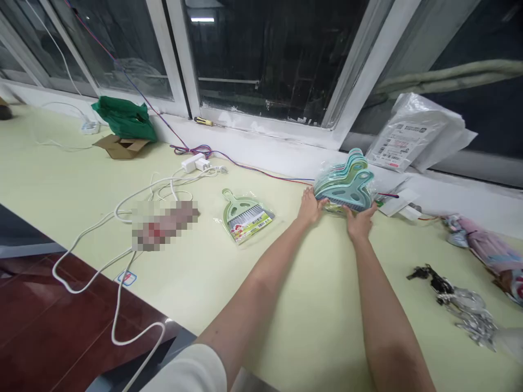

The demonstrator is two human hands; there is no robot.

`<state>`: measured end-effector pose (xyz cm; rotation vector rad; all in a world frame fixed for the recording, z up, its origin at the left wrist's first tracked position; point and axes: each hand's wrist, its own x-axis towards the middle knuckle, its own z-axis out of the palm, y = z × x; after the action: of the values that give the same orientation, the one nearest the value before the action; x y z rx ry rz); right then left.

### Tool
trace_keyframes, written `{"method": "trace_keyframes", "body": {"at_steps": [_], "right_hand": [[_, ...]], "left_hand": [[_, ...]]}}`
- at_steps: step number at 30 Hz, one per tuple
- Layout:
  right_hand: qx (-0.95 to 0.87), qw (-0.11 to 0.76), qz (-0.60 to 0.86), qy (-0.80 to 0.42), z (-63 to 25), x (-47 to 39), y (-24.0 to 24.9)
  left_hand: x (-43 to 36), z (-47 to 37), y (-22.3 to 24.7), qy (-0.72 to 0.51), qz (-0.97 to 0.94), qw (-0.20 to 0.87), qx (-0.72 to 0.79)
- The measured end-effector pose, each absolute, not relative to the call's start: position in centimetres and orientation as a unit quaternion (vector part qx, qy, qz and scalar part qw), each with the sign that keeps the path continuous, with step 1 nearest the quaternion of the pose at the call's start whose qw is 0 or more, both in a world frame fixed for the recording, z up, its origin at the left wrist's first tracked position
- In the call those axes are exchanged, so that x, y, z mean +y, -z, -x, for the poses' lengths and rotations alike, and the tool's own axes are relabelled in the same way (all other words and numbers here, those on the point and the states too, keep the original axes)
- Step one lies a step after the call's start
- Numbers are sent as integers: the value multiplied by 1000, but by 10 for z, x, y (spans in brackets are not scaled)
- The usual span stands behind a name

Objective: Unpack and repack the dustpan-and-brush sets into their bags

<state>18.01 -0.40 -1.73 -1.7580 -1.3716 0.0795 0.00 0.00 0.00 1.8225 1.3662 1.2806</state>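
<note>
A stack of several packaged mini dustpan-and-brush sets [346, 181], teal and green, lies on the pale yellow-green table [286, 305] near the window sill. My left hand [310, 207] grips the stack's left edge. My right hand [360, 220] holds its front right side. A single green dustpan set [244, 215] in its plastic wrap lies apart on the table, to the left of my left hand.
White cables [122, 256] and a power adapter [195, 162] trail across the left side. A green bag [125, 117] sits behind a cardboard box [121, 146]. White parcel bags [412, 139] lean on the sill. Keys [433, 280], clear plastic [469, 313] and a folded pink umbrella [486, 250] lie right.
</note>
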Motion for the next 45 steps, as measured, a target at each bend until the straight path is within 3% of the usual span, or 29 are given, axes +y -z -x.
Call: {"method": "trace_keyframes", "body": {"at_steps": [5, 12, 17, 23, 26, 29, 32, 35, 39, 45], "right_hand": [[-570, 381, 728, 16, -175, -20, 6], [-557, 410, 722, 11, -165, -32, -3], [-555, 439, 701, 87, -165, -44, -6], [-599, 480, 612, 191, -147, -85, -12], [-675, 466, 554, 146, -113, -120, -19], [-801, 383, 456, 56, -58, -153, -28], [-884, 289, 367, -23, 3, -171, -32], [-913, 223, 327, -102, 44, -176, -25], [-886, 279, 343, -137, 50, -179, -10], [-843, 350, 362, -188, 9, -198, -8]], "left_hand": [[-10, 4, -12, -560, -617, 266, 484], [-21, 7, -21, -552, -603, 281, 503], [-45, 10, -19, -553, -594, 286, 510], [-89, 60, -53, -560, -638, 134, 512], [-113, 128, -76, -523, -600, 46, 603], [-144, 201, -76, -479, -472, 17, 740], [-173, 245, -56, -450, -365, 76, 811], [-188, 251, -40, -496, -340, 235, 764], [-184, 241, -43, -555, -280, 393, 678], [-172, 229, -51, -497, -317, 525, 614]]}}
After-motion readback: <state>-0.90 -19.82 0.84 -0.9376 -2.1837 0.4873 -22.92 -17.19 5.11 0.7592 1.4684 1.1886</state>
